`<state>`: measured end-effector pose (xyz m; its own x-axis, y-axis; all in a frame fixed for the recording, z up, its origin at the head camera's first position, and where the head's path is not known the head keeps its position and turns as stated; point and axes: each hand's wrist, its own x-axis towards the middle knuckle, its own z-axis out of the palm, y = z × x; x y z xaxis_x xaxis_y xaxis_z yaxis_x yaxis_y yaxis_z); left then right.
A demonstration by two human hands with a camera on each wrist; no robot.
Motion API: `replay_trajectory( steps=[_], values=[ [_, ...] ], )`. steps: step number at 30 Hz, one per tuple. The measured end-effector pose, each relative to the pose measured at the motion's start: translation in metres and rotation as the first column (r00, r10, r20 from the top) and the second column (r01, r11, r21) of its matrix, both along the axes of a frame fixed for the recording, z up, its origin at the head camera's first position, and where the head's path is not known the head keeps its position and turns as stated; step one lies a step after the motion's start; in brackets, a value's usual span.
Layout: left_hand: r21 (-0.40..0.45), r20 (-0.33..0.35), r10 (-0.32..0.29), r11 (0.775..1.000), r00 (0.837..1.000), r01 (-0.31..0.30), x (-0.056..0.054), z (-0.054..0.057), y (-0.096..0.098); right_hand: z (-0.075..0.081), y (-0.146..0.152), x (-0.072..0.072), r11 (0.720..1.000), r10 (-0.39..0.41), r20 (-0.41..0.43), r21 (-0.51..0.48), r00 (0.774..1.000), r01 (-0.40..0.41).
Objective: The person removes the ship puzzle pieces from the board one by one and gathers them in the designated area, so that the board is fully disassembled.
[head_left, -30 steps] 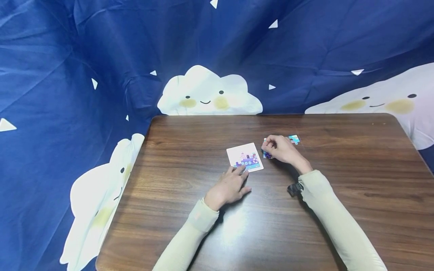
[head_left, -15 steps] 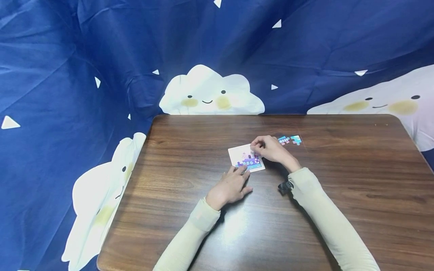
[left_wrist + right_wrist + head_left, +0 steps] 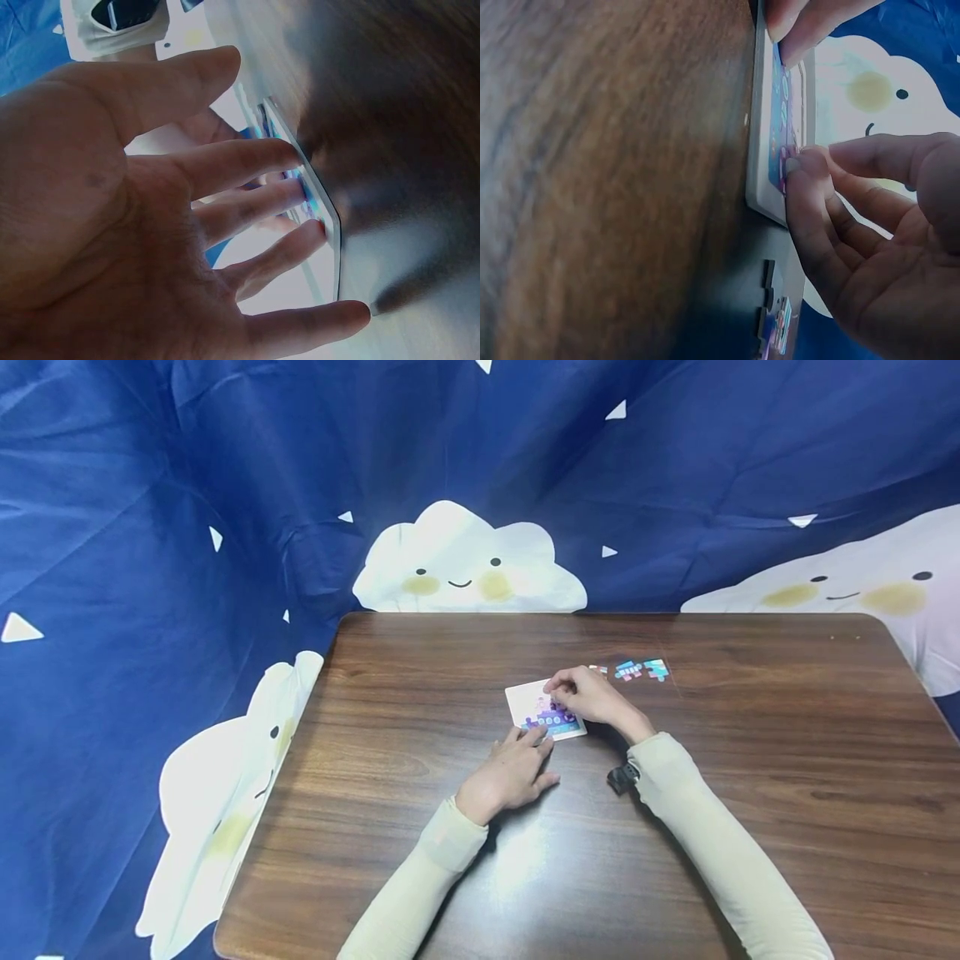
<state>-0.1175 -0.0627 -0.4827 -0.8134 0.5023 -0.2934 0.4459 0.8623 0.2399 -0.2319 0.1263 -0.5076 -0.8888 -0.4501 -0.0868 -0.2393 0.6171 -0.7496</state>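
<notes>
L hand [image 3: 506,777] on puzzle board [image 3: 551,719], fingers apart, R hand [image 3: 587,695] above, can't tell if pinching, pcs [image 3: 628,671] twd far edge of worktop [image 3: 390,727]

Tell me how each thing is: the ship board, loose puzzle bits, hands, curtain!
Ship board: flat on the table, partly covered by hands.
Loose puzzle pieces: lying on the table, off the board.
Left hand: fingers spread, some resting on the board.
Right hand: fingers bent at the board; whether they hold a piece is unclear.
Blue curtain: hanging, wrinkled.
Black wrist device: strapped on.
</notes>
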Motion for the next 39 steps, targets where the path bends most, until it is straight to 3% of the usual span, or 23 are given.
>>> replay_trajectory(
  steps=[39],
  values=[
    [-0.012,0.016,0.001,1.000,1.000,-0.001,-0.0022,0.0005,0.0026,-0.0034,-0.0026,0.0049,0.998,0.022,-0.005,0.066,1.000,-0.022]
  ],
)
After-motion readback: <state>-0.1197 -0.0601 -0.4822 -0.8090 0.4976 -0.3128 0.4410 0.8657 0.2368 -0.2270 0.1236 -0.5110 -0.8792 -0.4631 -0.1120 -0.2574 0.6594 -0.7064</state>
